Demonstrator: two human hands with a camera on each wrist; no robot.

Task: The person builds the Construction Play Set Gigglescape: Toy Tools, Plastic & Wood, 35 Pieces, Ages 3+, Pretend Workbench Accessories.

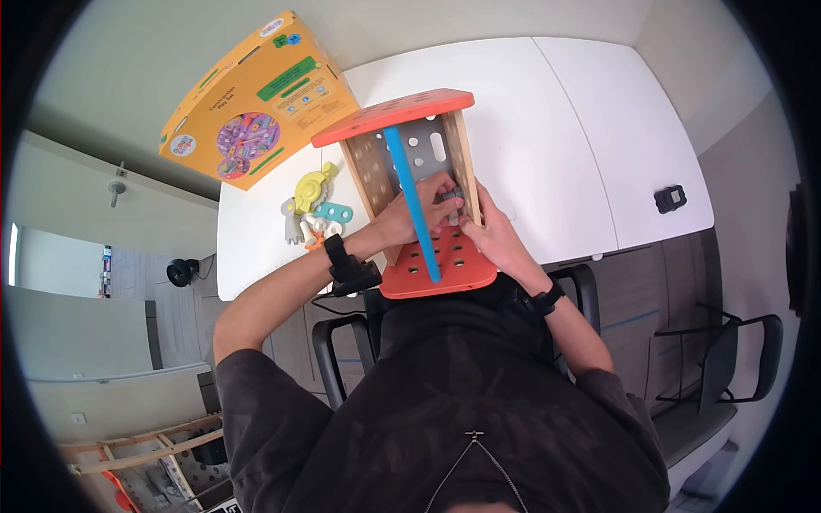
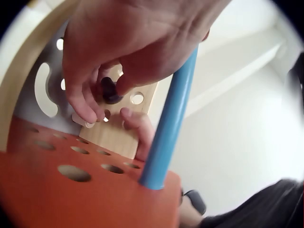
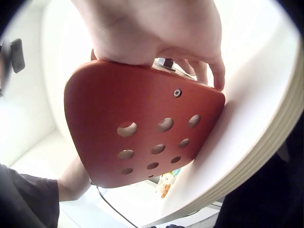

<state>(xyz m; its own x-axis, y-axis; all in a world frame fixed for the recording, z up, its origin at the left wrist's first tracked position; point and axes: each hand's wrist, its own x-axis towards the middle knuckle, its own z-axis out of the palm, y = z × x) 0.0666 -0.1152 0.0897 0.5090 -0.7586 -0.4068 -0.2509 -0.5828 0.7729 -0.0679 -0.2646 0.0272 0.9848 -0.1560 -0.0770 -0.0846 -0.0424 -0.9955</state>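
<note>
A toy toolbox with red end panels [image 1: 440, 278], pale wooden sides [image 1: 463, 158], a grey perforated panel [image 1: 416, 145] and a blue rod [image 1: 402, 171] lies on its end at the table's front edge. My left hand [image 1: 410, 214] reaches inside behind the rod. Its fingertips pinch a small dark grey plastic piece [image 2: 111, 90] against the holed wooden side. From outside, my right hand [image 1: 496, 235] grips that same side, thumb [image 2: 137, 122] showing on the inner face. In the right wrist view, a hex-shaped head [image 3: 166, 62] shows beneath the right hand.
On the white table [image 1: 547, 128], a yellow construction play set box [image 1: 256, 103] stands at the back left. Several toy parts, including a yellow-green piece [image 1: 312, 186] and a teal holed strip [image 1: 333, 212], lie left of the toolbox. A small black device [image 1: 670, 199] sits far right.
</note>
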